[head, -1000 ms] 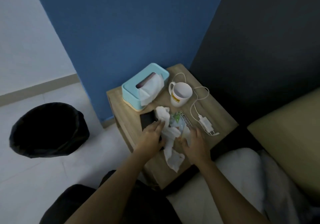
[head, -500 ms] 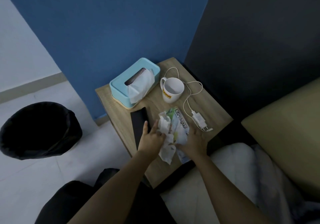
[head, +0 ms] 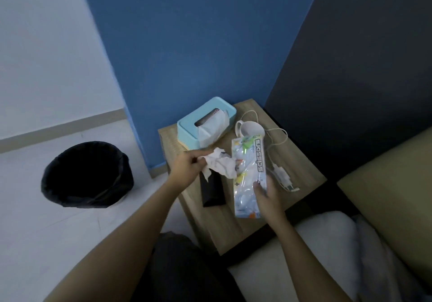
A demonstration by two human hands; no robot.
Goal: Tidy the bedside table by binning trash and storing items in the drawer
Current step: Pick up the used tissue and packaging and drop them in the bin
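**Tissue in One Hand, Scissors Pack in the Other**

Pinches a crumpled white tissue (head: 221, 163) in the left hand (head: 187, 167), thumb and fingertips closed tight on one end. Lets the rest of the paper trail past the fingertips toward the other hand. Holds it up over the wooden bedside table (head: 233, 229), touching the pack beside it.

Grips a clear plastic scissors pack (head: 249, 175) in the right hand (head: 267, 195), thumb pressed on the front of its lower half and fingers wrapped behind. Keeps the pack lengthwise, top end well past the fingertips and covering part of a white mug (head: 247, 128).

Below the left fingers and between the two hands, flat on the table: a black slab (head: 211, 193), phone or case, cannot tell which. Just outside the right knuckles: a white charger plug (head: 281, 173), its cable (head: 279, 135) looping away toward the mug. Beyond the left fingertips, at the back of the table: a pale blue tissue box (head: 194, 126) with a sheet hanging out. Far to the outer side of the left hand, down on the floor: a black-lined bin (head: 86, 175).
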